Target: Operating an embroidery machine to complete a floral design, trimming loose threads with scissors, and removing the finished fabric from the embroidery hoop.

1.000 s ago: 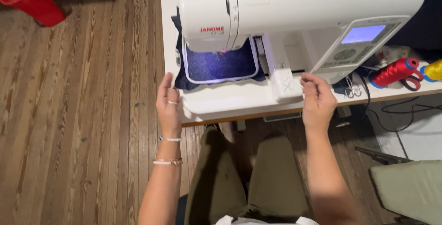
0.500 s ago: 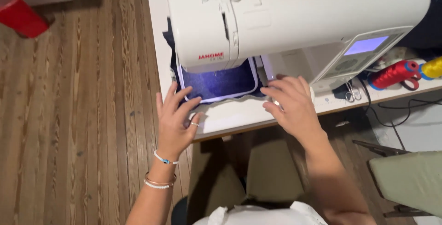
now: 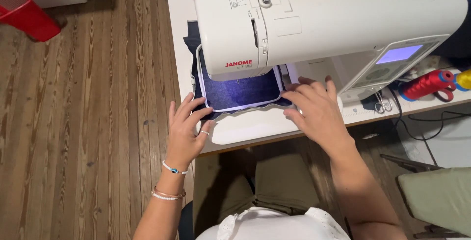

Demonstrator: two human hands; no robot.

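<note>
White table [image 3: 181, 34] on wood floor: hoop [image 3: 239, 89] with soft navy fabric sits under the machine [image 3: 319, 24] head, left hand [image 3: 186, 132] at 7 o'clock, right hand [image 3: 316, 110] at 4, both open-fingered, pressing its stiff rim, best grip there.

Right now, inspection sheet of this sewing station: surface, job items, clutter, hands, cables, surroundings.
Surface: white table, wood floor beside it.
Job's things: white embroidery machine; dark blue fabric in white hoop under its head.
Clutter: red thread spool, yellow spool, small scissors at table's right end.
Grippers: left hand touches hoop's near-left corner; right hand on its near-right corner; both open.
Cables: black cable off table's right edge.
Surroundings: red bin; green seat.
</note>
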